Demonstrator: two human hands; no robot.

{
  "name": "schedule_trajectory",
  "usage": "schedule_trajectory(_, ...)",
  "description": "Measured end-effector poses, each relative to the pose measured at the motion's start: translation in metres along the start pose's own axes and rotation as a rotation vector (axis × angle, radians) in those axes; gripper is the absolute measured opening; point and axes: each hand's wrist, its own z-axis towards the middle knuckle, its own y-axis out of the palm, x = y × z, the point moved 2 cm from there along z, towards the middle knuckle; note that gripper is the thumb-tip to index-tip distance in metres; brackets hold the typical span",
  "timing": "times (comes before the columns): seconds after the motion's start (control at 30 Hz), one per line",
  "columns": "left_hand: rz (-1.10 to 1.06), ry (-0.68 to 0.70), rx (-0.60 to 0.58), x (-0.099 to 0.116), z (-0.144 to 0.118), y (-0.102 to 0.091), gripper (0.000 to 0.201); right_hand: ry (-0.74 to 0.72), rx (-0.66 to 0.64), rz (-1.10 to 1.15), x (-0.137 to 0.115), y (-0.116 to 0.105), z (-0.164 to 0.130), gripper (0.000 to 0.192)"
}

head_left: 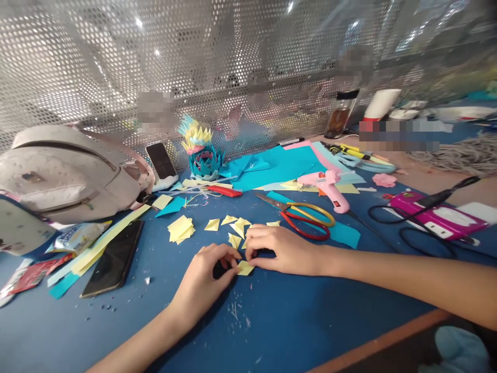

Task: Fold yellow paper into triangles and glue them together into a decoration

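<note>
My left hand [205, 280] and my right hand [279, 251] meet low on the blue table [272, 326], both pinching a small yellow paper piece [245, 268] flat against the surface. Several folded yellow paper triangles [233, 225] lie just beyond my fingers. A stack of yellow squares [180, 228] sits to their left. Further back stands a paper flower [204, 153] with teal base and yellow and pink tips.
Red-and-yellow scissors [303, 215] and a pink glue gun [330, 186] lie right of the papers. A black phone [114, 259] lies at left, a white bag [66, 173] behind it. Blue paper sheets [279, 166] and a magenta box [438, 215] sit farther back.
</note>
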Motion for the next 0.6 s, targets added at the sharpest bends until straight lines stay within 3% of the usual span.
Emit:
schedule_trajectory(0.27, -0.079, -0.030, 0.044, -0.0049, -0.0034, 0.0003, 0.010, 0.057, 0.051, 0.051, -0.0002, 0.0042, -0.0042, 0.009)
schedule_trajectory(0.6, -0.134, -0.072, 0.094, -0.0018, -0.0050, 0.0007, 0.006, 0.000, 0.093, 0.144, -0.0042, 0.0032, -0.0069, 0.010)
